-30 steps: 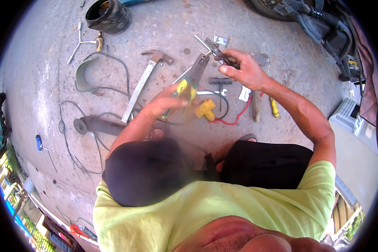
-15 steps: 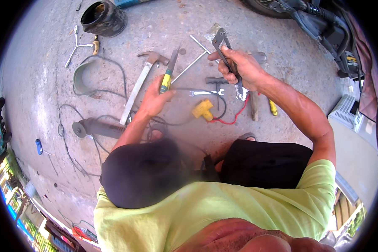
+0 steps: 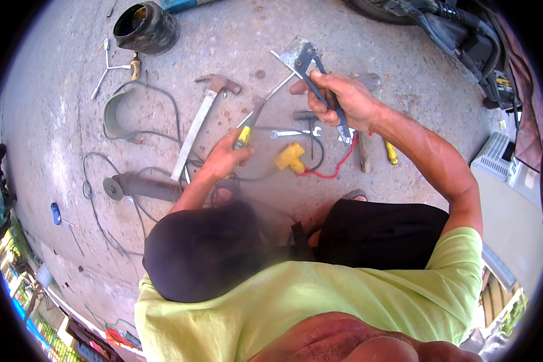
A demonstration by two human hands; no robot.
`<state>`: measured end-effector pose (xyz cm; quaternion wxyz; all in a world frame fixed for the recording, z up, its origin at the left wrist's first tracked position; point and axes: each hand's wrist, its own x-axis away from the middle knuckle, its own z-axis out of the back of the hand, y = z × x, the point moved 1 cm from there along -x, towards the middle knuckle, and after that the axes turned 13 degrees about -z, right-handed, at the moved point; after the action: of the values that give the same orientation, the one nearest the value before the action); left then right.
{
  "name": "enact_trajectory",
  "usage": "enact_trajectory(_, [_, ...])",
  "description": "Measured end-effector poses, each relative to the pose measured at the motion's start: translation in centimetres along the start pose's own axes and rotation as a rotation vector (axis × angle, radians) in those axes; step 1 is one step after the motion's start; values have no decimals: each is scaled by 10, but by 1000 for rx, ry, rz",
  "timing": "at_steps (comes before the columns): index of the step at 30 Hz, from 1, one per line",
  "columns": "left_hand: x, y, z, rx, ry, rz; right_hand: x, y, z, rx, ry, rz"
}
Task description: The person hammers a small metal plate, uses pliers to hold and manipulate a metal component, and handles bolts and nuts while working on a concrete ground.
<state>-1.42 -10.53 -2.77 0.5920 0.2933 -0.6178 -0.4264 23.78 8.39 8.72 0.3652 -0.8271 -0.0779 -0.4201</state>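
Observation:
My left hand (image 3: 224, 155) is closed around a yellow-and-green handle; the tool (image 3: 244, 137) has a dark, narrow tapering blade pointing up and right. Farther right, my right hand (image 3: 351, 99) grips a black two-handled, plier-like hand tool (image 3: 311, 57), its pivoted head pointing away from me. The handles spread apart within my fingers. Behind that head lies a small clear plastic packet (image 3: 295, 47). A T-handled metal wrench (image 3: 282, 87) lies on the ground between the two tools. Beside my left forearm rests a claw hammer (image 3: 198, 130).
An angle grinder (image 3: 145, 186) and its looping cable lie at left, below a green curved guard-like piece (image 3: 111, 117). A black pot (image 3: 146, 29) stands far left. Combination wrench (image 3: 295, 133), yellow plug-like block (image 3: 290, 158) and red wire (image 3: 338, 171) lie centrally. A motorbike (image 3: 452, 42) stands far right.
My left hand has turned its tool so the blade tips further right, and moved slightly down. The black tool in my right hand has shifted a little left, its head tilting that way.

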Motion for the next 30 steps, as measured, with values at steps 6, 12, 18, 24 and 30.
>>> enact_trajectory(6, [9,-17,9,-354,-120,-78,-15,9,13,491,371,-4])
enact_trajectory(12, [22,-20,9,-620,-122,-63,-27,17,27,763,624,226])
enact_trajectory(18, [30,-17,8,-658,-196,73,-43,23,35,737,627,296])
enact_trajectory(24, [35,-18,-1,-715,-172,13,-48,21,34,762,661,339])
enact_trajectory(30, [44,-18,-5,-782,-146,-114,-53,21,35,815,701,375])
